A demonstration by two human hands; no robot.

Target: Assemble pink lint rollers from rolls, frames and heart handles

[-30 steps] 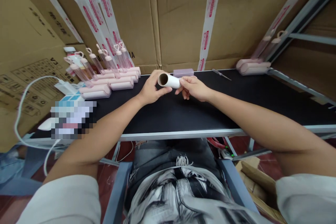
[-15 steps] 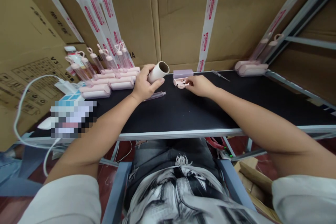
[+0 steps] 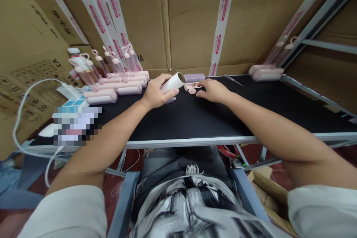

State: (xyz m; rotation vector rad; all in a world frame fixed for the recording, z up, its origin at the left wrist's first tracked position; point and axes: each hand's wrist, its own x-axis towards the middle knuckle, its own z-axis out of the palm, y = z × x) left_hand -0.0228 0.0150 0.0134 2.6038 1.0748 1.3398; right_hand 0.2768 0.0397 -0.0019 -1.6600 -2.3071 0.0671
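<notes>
My left hand (image 3: 157, 91) is closed round a white paper roll (image 3: 173, 83), a lint-roller refill by its look, tilted with its hollow end up and to the right. A clear plastic handle (image 3: 170, 100) lies on the table, mostly hidden beneath that hand. My right hand (image 3: 213, 90) has its thumb and fingers apart, fingertips at a pink plastic shell piece (image 3: 189, 86). A small round pink cap (image 3: 192, 91) lies just in front of the shell. Behind it is a translucent lilac cover (image 3: 194, 78).
Several finished pink lint rollers (image 3: 117, 85) with upright handles stand at the left, more pink rollers (image 3: 267, 73) at the right. A metal tool (image 3: 233, 80), perhaps tweezers, lies at the back. A blurred-out object (image 3: 78, 124) and a white cable (image 3: 21, 115) are at left. Cardboard (image 3: 192, 26) walls the back.
The roll in my left hand has tipped further to the right and come lower, covering more of the clear handle. My right thumb has moved away from the fingers, off the pink shell.
</notes>
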